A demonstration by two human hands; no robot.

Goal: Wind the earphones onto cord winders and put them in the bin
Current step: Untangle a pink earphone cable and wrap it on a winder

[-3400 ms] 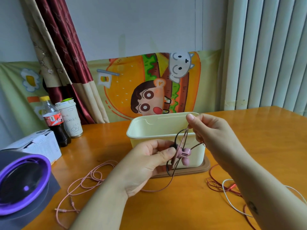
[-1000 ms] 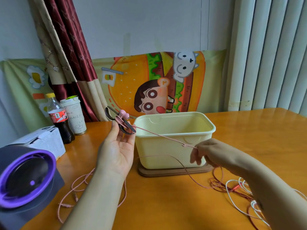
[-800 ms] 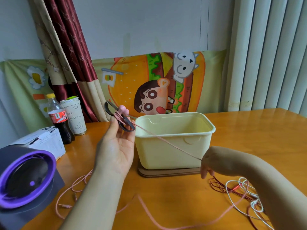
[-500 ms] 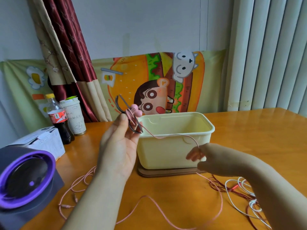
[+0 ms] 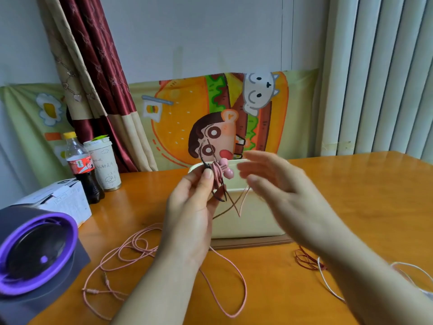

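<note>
Orange wooden worktop (image 5: 351,195) is filling the head view, backed by a cartoon wall hanging. Left hand (image 5: 189,212) is pinching a dark wire cord winder (image 5: 215,184) carrying pink earbuds (image 5: 226,170), just before the cream plastic bin (image 5: 248,221). Right hand (image 5: 281,191) is hovering beside it, blurred, fingers (image 5: 254,158) spread, gripping nothing. Loose pink cable (image 5: 140,249) is trailing across the worktop. Winding well likely means keeping every turn taut and untangled.

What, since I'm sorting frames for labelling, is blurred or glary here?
Head view: the right hand is motion-blurred, its fingers smeared; the left hand and cord winder look fairly sharp; soft glare sheens the table; the wide angle leans the blinds.
</note>
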